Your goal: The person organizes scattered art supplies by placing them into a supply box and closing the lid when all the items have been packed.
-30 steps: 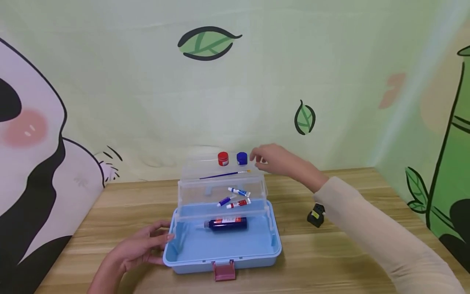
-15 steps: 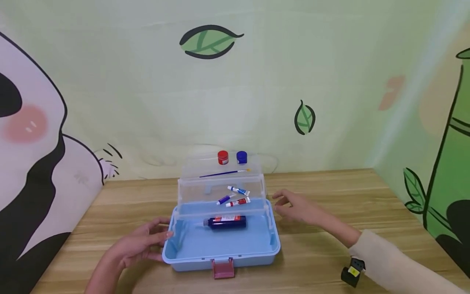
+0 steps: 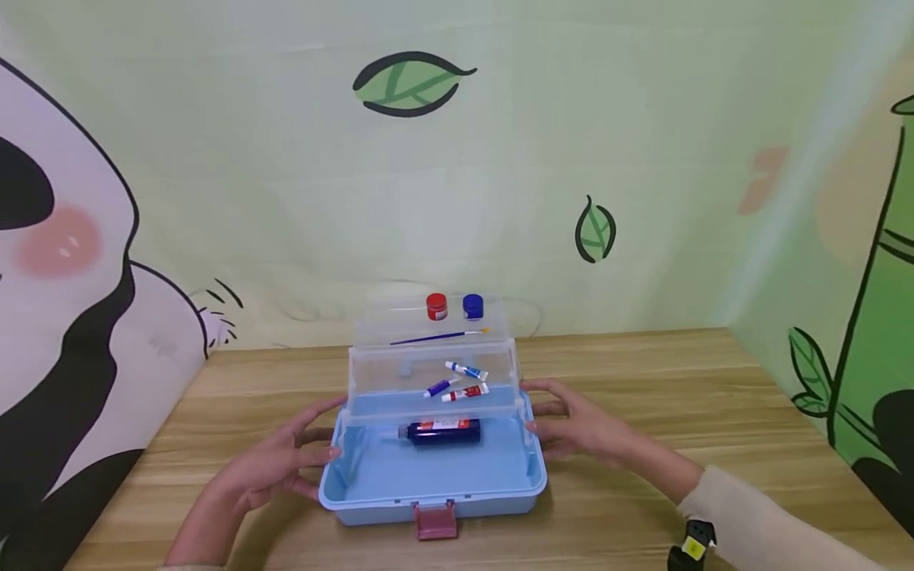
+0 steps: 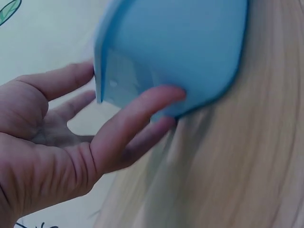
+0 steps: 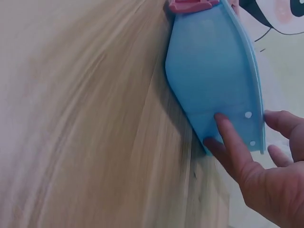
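A light blue box (image 3: 428,480) with a pink latch (image 3: 435,523) stands opened on the wooden table. My left hand (image 3: 267,468) touches its left side, thumb over the rim and straight fingers along the outer wall (image 4: 199,80). On the opposite side, my right hand (image 3: 585,424) has its thumb at the rim and extended fingertips against the outer wall (image 5: 213,71). A dark blue bottle (image 3: 444,432) lies inside the box. Three small paint tubes, blue (image 3: 467,370), purple (image 3: 437,388) and red (image 3: 464,393), lie on the clear tray (image 3: 385,373).
On the upper clear tier (image 3: 378,317) sit a red-lidded jar (image 3: 437,307) and a blue jar (image 3: 473,307), with a paintbrush (image 3: 432,338) in front. A printed green cloth (image 3: 643,119) hangs behind the table (image 3: 643,373).
My right hand has come down from beside the blue jar to the box's right side and now touches it. My left hand stays at the left side, its fingers spread a little more.
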`<action>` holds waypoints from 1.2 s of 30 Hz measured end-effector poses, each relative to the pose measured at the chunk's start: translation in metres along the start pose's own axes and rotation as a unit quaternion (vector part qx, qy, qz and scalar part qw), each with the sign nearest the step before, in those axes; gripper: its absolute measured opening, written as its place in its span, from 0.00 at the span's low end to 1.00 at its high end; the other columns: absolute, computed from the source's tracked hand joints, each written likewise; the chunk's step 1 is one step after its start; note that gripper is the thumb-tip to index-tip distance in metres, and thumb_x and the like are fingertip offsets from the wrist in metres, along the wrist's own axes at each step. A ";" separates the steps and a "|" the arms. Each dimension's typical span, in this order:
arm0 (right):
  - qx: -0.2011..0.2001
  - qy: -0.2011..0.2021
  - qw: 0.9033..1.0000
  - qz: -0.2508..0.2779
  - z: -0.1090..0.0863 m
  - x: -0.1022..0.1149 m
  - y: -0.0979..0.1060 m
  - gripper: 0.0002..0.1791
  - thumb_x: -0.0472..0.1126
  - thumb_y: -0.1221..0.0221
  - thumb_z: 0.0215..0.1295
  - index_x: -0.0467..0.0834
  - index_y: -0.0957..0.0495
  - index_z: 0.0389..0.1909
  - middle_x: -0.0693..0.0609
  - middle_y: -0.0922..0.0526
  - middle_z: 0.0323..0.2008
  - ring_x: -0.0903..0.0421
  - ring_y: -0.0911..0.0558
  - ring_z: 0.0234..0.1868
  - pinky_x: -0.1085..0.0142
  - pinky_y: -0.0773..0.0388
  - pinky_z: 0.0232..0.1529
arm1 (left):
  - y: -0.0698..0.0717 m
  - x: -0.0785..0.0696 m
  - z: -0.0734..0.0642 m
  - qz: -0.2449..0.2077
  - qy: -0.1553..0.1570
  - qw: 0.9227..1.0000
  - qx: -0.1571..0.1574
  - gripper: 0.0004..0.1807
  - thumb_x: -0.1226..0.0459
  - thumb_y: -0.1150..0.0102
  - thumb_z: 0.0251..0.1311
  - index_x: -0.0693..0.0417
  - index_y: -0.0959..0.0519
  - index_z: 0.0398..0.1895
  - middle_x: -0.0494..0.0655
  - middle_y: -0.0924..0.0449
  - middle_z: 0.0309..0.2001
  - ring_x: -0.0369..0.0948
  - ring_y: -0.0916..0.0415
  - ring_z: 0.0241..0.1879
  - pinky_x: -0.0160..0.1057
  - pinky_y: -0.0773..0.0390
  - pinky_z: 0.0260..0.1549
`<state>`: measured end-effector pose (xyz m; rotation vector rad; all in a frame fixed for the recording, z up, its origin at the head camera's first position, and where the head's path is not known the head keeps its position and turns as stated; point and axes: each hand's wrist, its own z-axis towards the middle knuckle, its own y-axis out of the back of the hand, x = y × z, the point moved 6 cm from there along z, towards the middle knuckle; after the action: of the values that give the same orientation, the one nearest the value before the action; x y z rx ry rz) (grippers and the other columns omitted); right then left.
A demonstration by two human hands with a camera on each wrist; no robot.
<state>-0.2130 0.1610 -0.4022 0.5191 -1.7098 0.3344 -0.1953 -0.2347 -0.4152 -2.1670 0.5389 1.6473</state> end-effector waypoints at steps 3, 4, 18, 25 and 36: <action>0.005 -0.004 1.000 0.011 -0.005 -0.001 0.004 0.40 0.37 0.39 0.72 0.44 0.48 0.79 0.24 0.44 0.72 0.33 0.25 0.63 0.44 0.18 0.52 | -0.007 -0.002 0.005 -0.010 -0.006 1.000 0.005 0.47 0.70 0.40 0.68 0.40 0.55 0.82 0.76 0.61 0.74 0.63 0.29 0.58 0.67 0.18 0.39; 0.004 -0.008 1.000 0.015 -0.006 -0.002 0.006 0.40 0.37 0.40 0.72 0.45 0.48 0.79 0.24 0.44 0.73 0.32 0.25 0.64 0.44 0.18 0.53 | -0.010 -0.001 0.007 -0.015 -0.007 1.000 0.008 0.47 0.70 0.40 0.68 0.40 0.55 0.82 0.76 0.61 0.74 0.63 0.29 0.58 0.67 0.17 0.39; -0.027 -0.064 0.993 0.091 -0.036 -0.013 0.044 0.43 0.27 0.41 0.68 0.48 0.47 0.80 0.25 0.46 0.74 0.34 0.21 0.58 0.42 0.18 0.53 | -0.052 0.003 0.035 -0.076 0.016 0.997 0.015 0.46 0.72 0.40 0.67 0.34 0.51 0.81 0.72 0.60 0.74 0.62 0.28 0.56 0.62 0.15 0.39; -0.070 -0.060 0.995 0.048 -0.057 -0.015 0.053 0.39 0.27 0.42 0.67 0.45 0.45 0.77 0.23 0.45 0.73 0.37 0.18 0.56 0.44 0.16 0.49 | -0.069 0.005 0.047 -0.071 0.009 0.997 0.010 0.43 0.72 0.40 0.66 0.31 0.46 0.78 0.71 0.56 0.73 0.61 0.27 0.54 0.63 0.15 0.38; -0.137 -0.040 0.990 0.020 -0.083 -0.020 0.077 0.28 0.30 0.41 0.67 0.39 0.37 0.66 0.24 0.45 0.73 0.38 0.20 0.58 0.45 0.15 0.48 | -0.098 0.005 0.068 -0.030 -0.032 0.999 0.003 0.35 0.66 0.43 0.72 0.28 0.41 0.75 0.67 0.50 0.72 0.60 0.26 0.55 0.59 0.14 0.34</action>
<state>-0.1793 0.2705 -0.4007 0.3000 -1.8101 0.1050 -0.2003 -0.1163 -0.4312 -2.0984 0.4557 1.6750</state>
